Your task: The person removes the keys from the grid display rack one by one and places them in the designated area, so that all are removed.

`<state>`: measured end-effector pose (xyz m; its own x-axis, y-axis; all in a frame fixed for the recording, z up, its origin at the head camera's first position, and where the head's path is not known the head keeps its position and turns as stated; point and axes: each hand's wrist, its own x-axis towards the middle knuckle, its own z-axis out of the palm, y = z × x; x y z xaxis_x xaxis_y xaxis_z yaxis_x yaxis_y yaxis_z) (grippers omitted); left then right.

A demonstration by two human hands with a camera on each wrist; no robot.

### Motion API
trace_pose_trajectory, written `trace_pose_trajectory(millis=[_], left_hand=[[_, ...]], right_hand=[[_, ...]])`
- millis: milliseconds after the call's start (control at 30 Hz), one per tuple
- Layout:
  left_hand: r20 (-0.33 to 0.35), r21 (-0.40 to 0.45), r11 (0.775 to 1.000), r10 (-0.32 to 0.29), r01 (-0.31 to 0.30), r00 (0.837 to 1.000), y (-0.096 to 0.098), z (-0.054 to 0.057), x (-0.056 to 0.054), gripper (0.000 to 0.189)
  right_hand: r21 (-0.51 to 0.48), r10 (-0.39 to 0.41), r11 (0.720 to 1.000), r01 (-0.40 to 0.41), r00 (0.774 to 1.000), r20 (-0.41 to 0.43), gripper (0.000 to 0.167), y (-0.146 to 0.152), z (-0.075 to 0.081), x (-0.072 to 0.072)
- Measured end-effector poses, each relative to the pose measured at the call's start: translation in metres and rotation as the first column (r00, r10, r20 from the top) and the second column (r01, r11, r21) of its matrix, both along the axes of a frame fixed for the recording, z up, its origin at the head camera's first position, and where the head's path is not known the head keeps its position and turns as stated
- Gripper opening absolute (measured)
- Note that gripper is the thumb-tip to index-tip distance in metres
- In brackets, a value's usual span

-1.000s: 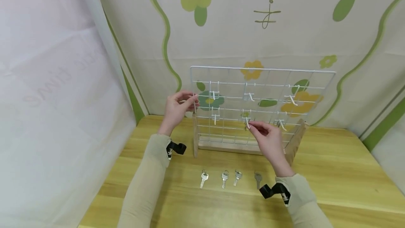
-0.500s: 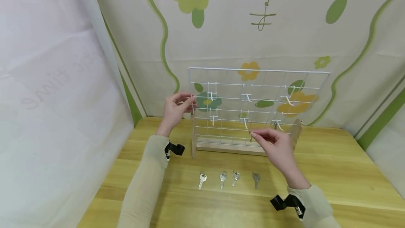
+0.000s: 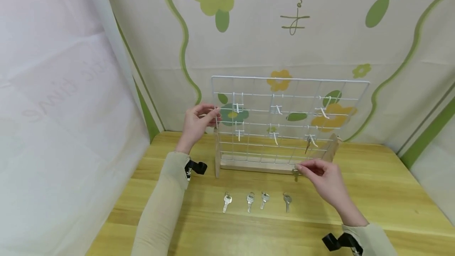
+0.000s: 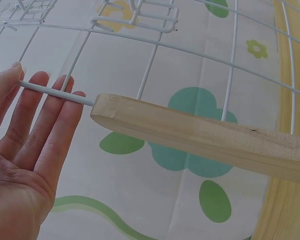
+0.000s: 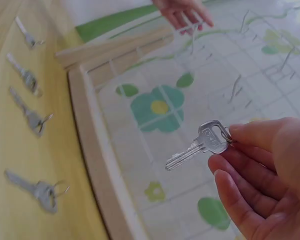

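Note:
My right hand (image 3: 321,177) pinches the small ring of a silver key (image 5: 212,137) between thumb and fingertip. The key hangs in front of the lower right of a white wire grid rack (image 3: 291,78), near its wooden base. With my left hand (image 3: 199,123) I hold the rack's left side wire; the left wrist view shows the thumb and fingertips at that wire, just above the wooden upright (image 4: 190,132). From the lower right hook (image 3: 313,140) hangs another key (image 3: 307,146). The lower middle hook (image 3: 275,138) has nothing on it.
Several silver keys with rings lie in a row on the wooden table before the rack, among them the leftmost key (image 3: 227,202) and the rightmost key (image 3: 287,202). More white hooks (image 3: 278,109) sit on the grid. A flower-printed cloth (image 3: 249,42) stands behind.
My right hand has moved from the lower middle hook down and to the right, taking the key with it. The left hand stays on the rack's side wire.

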<state>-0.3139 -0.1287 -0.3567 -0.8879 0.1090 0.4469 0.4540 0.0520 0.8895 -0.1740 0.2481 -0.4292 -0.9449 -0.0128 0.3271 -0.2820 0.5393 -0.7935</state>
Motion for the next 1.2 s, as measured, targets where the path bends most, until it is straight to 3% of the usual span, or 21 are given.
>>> trace_pose_trajectory(millis=[267,567,833,1200], left_hand=[[-0.006,-0.001,1.000,-0.003,0.003,1.000,-0.001,0.001,0.000,0.022],[-0.010,-0.001,1.000,-0.008,0.008,1.000,-0.001,0.001,-0.001,0.022],[-0.005,0.002,1.000,-0.005,0.005,1.000,-0.001,-0.002,-0.002,0.020],[-0.019,0.008,1.000,-0.006,0.006,1.000,0.000,-0.002,-0.001,0.020]], right_hand=[[0.054,-0.029,0.998,0.017,0.973,0.229,0.020,0.029,-0.037,0.002],[0.124,-0.053,0.992,0.009,0.934,0.353,0.015,0.046,-0.071,0.008],[0.113,-0.074,0.993,0.036,0.935,0.346,0.012,0.041,-0.081,0.013],[0.149,-0.118,0.986,0.072,0.938,0.325,0.010,0.038,-0.081,0.015]])
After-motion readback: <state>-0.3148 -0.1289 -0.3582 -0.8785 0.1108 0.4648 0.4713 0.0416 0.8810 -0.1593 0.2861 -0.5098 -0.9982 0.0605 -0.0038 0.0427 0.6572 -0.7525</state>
